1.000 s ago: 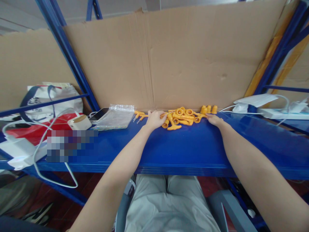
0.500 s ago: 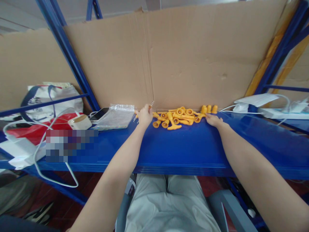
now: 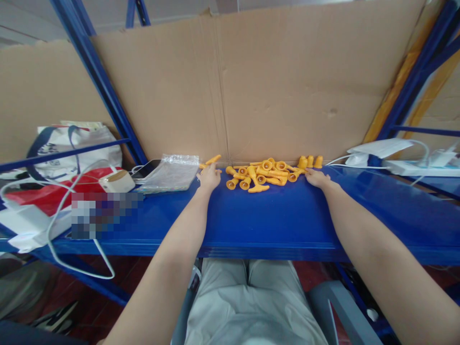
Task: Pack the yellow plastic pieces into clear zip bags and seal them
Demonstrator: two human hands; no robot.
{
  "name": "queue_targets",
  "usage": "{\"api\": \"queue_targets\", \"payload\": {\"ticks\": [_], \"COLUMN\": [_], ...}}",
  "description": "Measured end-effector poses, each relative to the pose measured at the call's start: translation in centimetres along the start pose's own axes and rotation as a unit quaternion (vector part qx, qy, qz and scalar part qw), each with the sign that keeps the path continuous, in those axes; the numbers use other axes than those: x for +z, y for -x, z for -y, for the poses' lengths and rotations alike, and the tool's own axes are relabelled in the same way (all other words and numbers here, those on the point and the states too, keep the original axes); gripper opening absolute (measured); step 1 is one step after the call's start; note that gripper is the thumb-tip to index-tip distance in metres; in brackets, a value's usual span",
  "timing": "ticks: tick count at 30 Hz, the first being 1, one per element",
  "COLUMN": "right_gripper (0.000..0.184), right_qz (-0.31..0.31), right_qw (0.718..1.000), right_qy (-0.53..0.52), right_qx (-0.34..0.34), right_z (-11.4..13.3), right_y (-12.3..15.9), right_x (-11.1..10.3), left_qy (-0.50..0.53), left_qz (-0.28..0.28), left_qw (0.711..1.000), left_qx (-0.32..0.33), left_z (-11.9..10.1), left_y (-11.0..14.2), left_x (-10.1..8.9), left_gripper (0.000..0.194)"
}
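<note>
My left hand [image 3: 209, 178] is at the back edge of the table, right of the plastic bag, with its fingers bent around a corkscrew with an orange handle [image 3: 210, 161]; the handle sticks up above the fingers and its metal spiral is hidden. To the right lies a pile of orange T-shaped handles and hollow cone-shaped caps [image 3: 258, 176]. My right hand [image 3: 316, 178] rests at the pile's right end, fingers stretched left and touching an orange piece. Three orange caps [image 3: 310, 162] stand upright just behind it.
A clear plastic bag [image 3: 172, 173] and a phone [image 3: 148, 168] lie left of my left hand. Further left are a white charger [image 3: 117, 182], cables and a cloth bag [image 3: 82, 148]. Cardboard [image 3: 280, 86] walls the back. A power strip [image 3: 420, 168] lies far right on the blue table [image 3: 258, 225].
My left hand has moved left and turned: the metal spiral that stuck up from it is out of sight, and the orange handle now shows above the fingers. The right hand stays put.
</note>
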State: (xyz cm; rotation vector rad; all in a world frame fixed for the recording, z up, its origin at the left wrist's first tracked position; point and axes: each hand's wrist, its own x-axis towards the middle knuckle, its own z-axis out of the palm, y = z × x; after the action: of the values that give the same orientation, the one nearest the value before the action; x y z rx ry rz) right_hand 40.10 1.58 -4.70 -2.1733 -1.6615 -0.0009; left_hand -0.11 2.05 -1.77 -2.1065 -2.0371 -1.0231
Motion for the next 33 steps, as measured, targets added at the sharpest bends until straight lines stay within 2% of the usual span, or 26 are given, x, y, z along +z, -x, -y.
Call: {"api": "queue_targets", "payload": {"ticks": [3, 8, 12, 19, 22, 24, 25, 27, 29, 31, 33], "right_gripper": [0.052, 0.052, 0.05, 0.046, 0.044, 0.042, 0.041, 0.041, 0.042, 0.041, 0.041], "right_qz": [0.03, 0.015, 0.008, 0.033, -0.039, -0.086, -0.09, -0.039, 0.059, 0.136, 0.173], "right_qw": [0.999, 1.0, 1.0, 0.996, 0.995, 0.993, 0.994, 0.998, 0.997, 0.989, 0.982], "right_qy": [-0.004, -0.008, -0.018, -0.04, -0.039, -0.041, -0.042, -0.045, -0.052, -0.055, -0.05], "right_qx": [0.04, 0.023, 0.016, 0.068, 0.081, 0.069, 0.055, 0.026, 0.01, 0.021, 0.056], "right_z": [0.2, 0.0, 0.0, 1.5, 2.3, 3.0, 3.5, 4.6, 5.8, 6.8, 7.4], "right_y": [0.1, -0.1, -0.3, 0.9, 1.6, 1.8, 1.9, 2.0, 2.3, 2.6, 2.9], "right_x": [-0.2, -0.1, 0.0, -1.4, -2.3, -2.9, -3.2, -3.5, -3.6, -3.7, -4.0], "left_qy": [-0.015, -0.069, -0.083, -0.089, -0.082, -0.066, -0.057, -0.043, -0.031, -0.018, -0.004], "left_qz": [0.026, 0.096, 0.116, 0.082, 0.037, 0.001, -0.013, -0.034, -0.045, -0.052, -0.056], "left_qw": [0.999, 0.99, 0.987, 0.99, 0.994, 0.998, 0.998, 0.998, 0.997, 0.995, 0.993], "left_qx": [-0.016, -0.075, -0.073, -0.072, -0.054, -0.023, -0.004, 0.033, 0.063, 0.086, 0.103], "left_z": [0.5, 0.7, 0.9, 1.0, 0.3, -0.3, -0.6, -1.3, -1.9, -2.4, -2.7], "left_y": [0.0, -0.1, -0.3, -0.3, -0.2, -0.2, -0.2, -0.1, 0.0, 0.2, 0.3], "left_x": [0.4, 0.5, 0.8, 0.9, 0.5, 0.2, 0.0, -0.3, -0.5, -0.6, -0.6], "left_gripper": [0.044, 0.049, 0.051, 0.047, 0.044, 0.042, 0.041, 0.039, 0.036, 0.034, 0.033]}}
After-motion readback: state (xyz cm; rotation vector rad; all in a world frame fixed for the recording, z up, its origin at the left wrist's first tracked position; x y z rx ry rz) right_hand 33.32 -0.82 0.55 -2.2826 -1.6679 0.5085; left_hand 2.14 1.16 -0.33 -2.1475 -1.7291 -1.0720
